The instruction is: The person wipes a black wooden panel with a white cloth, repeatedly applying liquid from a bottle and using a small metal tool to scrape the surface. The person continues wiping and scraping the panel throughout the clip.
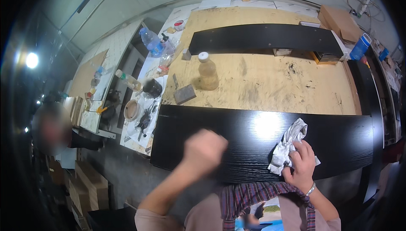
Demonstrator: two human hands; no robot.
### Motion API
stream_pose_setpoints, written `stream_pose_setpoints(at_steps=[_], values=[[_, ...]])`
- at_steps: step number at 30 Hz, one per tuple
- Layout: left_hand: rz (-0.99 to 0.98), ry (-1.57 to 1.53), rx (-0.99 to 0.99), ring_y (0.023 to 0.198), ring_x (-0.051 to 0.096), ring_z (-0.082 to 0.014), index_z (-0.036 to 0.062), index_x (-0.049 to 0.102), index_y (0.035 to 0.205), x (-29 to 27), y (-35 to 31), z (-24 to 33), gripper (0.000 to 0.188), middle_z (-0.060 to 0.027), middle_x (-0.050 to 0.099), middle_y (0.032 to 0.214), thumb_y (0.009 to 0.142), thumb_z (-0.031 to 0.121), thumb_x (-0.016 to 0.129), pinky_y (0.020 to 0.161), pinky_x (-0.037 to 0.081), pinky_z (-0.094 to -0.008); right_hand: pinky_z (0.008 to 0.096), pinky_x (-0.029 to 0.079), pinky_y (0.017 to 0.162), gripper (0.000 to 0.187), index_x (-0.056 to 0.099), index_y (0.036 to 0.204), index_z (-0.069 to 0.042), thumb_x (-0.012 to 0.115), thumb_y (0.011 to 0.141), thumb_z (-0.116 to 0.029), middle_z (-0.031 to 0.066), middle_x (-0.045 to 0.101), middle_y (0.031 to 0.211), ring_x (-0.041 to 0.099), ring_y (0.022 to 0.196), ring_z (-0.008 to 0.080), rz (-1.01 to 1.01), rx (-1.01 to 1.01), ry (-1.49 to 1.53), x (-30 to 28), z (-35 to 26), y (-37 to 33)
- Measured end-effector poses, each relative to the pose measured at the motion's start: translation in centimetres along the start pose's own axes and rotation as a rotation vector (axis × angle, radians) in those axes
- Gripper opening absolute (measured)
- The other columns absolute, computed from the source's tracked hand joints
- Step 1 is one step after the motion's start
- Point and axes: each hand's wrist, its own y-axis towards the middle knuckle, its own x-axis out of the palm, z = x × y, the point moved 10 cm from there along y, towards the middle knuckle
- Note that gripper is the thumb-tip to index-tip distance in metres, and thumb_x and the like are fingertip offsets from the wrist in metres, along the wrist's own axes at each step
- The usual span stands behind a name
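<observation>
A glossy black wood-grain board (241,133) lies across the near side of the workbench. Over its left part is my left hand (205,148), smeared by motion. The outline of that hand is rounded and closed like a fist; anything inside it is hidden. My right hand (302,163) rests on the board's right part, its fingers curled onto a crumpled grey-white cloth (281,157). Part of this rag sticks out past the fingers toward the far side.
Beyond the board, a capped plastic bottle (208,72) and a grey block (185,94) stand on a stained plywood sheet (262,79). A curved black panel (262,36) lies farther back. Bottles and a dark jar (152,87) crowd the left edge. Another person (55,129) is at far left.
</observation>
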Motion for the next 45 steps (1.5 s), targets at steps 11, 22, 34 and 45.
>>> stream_pose_setpoints(at_steps=[11, 22, 34, 45], values=[[0.034, 0.140, -0.034, 0.066, 0.058, -0.0261, 0.0103, 0.066, 0.077, -0.7, 1.0, -3.5, 0.006, -0.0068, 0.055, 0.069, 0.081, 0.007, 0.065, 0.056, 0.047, -0.0388, 0.0545, 0.048, 0.092, 0.031, 0.058, 0.090, -0.004, 0.063, 0.061, -0.015, 0.0194, 0.061, 0.118, 0.055, 0.114, 0.0484, -0.008, 0.007, 0.003, 0.3, 0.0, -0.1], [0.015, 0.067, -0.198, 0.070, 0.058, -0.0289, 0.0074, 0.071, 0.092, -0.4, 0.2, -6.0, 0.023, -0.0087, 0.054, 0.073, 0.071, -0.001, 0.073, 0.058, 0.048, -0.0402, 0.0543, 0.047, 0.094, 0.032, 0.058, 0.090, -0.004, 0.063, 0.061, -0.015, 0.0194, 0.062, 0.117, 0.055, 0.114, 0.0473, -0.002, 0.010, 0.017, -0.1, -0.1, 0.1], [-0.122, -0.126, 0.144, 0.058, 0.053, -0.0247, 0.0115, 0.072, 0.090, 0.2, -0.2, 4.8, 0.015, -0.0042, 0.052, 0.064, 0.078, 0.007, 0.067, 0.051, 0.044, -0.0377, 0.0540, 0.048, 0.091, 0.030, 0.058, 0.088, -0.004, 0.063, 0.061, -0.015, 0.0201, 0.062, 0.117, 0.056, 0.112, 0.0478, 0.002, 0.003, 0.004, 0.0, -0.3, 0.5], [-0.067, 0.122, -0.068, 0.062, 0.055, -0.0280, 0.0092, 0.067, 0.077, -1.0, -1.1, -2.9, 0.007, -0.0075, 0.053, 0.066, 0.084, 0.009, 0.068, 0.057, 0.045, -0.0425, 0.0548, 0.047, 0.092, 0.030, 0.059, 0.088, -0.004, 0.064, 0.061, -0.017, 0.0199, 0.061, 0.118, 0.056, 0.114, 0.0484, -0.020, 0.024, -0.002, 0.4, 0.1, 0.1]])
